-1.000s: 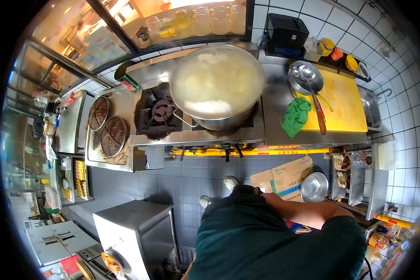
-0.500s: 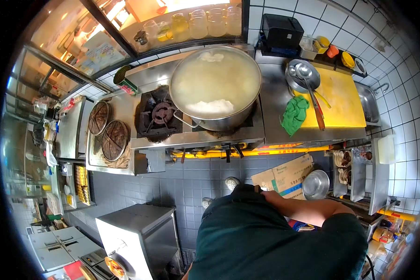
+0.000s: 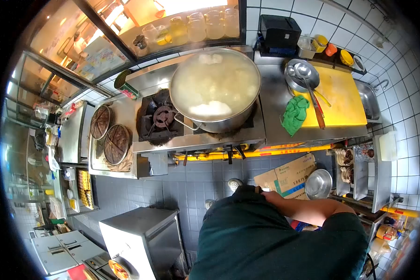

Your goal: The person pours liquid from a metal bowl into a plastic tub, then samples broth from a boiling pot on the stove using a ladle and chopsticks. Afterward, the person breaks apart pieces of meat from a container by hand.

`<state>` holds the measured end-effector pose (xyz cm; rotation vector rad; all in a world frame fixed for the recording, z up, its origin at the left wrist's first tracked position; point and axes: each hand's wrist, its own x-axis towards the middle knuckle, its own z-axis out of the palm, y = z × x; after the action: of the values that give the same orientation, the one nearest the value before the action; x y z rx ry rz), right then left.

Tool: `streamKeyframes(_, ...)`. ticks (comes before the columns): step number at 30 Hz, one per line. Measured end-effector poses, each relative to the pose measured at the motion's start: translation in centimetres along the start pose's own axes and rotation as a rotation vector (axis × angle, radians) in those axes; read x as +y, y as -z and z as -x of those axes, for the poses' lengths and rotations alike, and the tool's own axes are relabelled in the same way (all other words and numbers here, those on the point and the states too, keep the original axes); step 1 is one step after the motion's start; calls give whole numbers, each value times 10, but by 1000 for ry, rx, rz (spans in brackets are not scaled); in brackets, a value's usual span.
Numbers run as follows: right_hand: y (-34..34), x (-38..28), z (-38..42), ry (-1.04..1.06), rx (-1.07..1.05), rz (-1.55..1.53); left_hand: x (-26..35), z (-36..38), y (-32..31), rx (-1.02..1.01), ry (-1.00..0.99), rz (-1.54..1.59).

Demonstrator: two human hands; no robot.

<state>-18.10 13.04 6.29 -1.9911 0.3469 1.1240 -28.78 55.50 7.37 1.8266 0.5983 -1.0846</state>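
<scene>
My right hand (image 3: 268, 195) is at the front of my waist, its forearm bent across from the right; the fingers are hidden against the dark clothing, so what they hold cannot be made out. My left hand is out of view. In front of me a large metal stockpot (image 3: 190, 125) stands on the stove, full of cloudy, pale, steaming liquid with white clumps on top. To its left is a bare gas burner (image 3: 163, 116). On the counter to the right, a metal bowl (image 3: 294, 84) holds a ladle (image 3: 303, 71), beside a green cloth (image 3: 295, 113) and a yellow cutting board (image 3: 340, 100).
Two round dark-filled strainers (image 3: 116, 144) rest on a tray at the left. A flattened cardboard box (image 3: 287, 175) and a metal basin (image 3: 318, 184) lie on the floor near my right arm. Behind on the left stands a steel cabinet (image 3: 142, 224). An open can (image 3: 125, 85) is by the window.
The view has shifted very slightly, and the steam over the stockpot looks different. My right arm keeps nearly the same pose at my waist.
</scene>
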Motion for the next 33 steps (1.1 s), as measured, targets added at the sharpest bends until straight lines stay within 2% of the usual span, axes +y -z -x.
streamKeyframes(2, -5, 7, -7, -60, -7, -142, 0, -1, 2, -1, -3, -2)
streamKeyframes(5, 5, -11, 10, -16, 54, -151, 1, -3, 3, 0, -8, -5)
streamKeyframes(8, -4, 8, -11, -47, -1, -58, 3, -4, 4, -6, -18, -1)
streamKeyframes(11, -15, 27, -25, -51, 40, -132, 3, -4, 4, -6, -23, 0)
streamKeyframes(16, -6, 14, -16, -62, 42, -130, 0, 0, 1, -4, -39, 12)
streamKeyframes(19, -4, 16, -18, 14, -27, 20, -9, 12, -5, 8, -43, 24)
streamKeyframes(21, 15, -6, -15, -100, -98, -124, -12, 22, -9, 9, -49, 35)
streamKeyframes(23, -22, 27, -64, -230, 376, -368, -13, 30, -12, 17, -49, 50)
streamKeyframes(26, -5, 13, -102, 76, 257, -75, -14, 42, -16, 26, -52, 71)
streamKeyframes(29, -31, 30, -208, 66, 261, -647, -13, 58, -21, 36, -66, 95)
streamKeyframes(30, -21, 13, -221, 73, 242, -716, -9, 63, -20, 38, -83, 99)
streamKeyframes(33, -9, -37, -266, -71, 251, -1244, 7, 86, -30, 33, -149, 95)
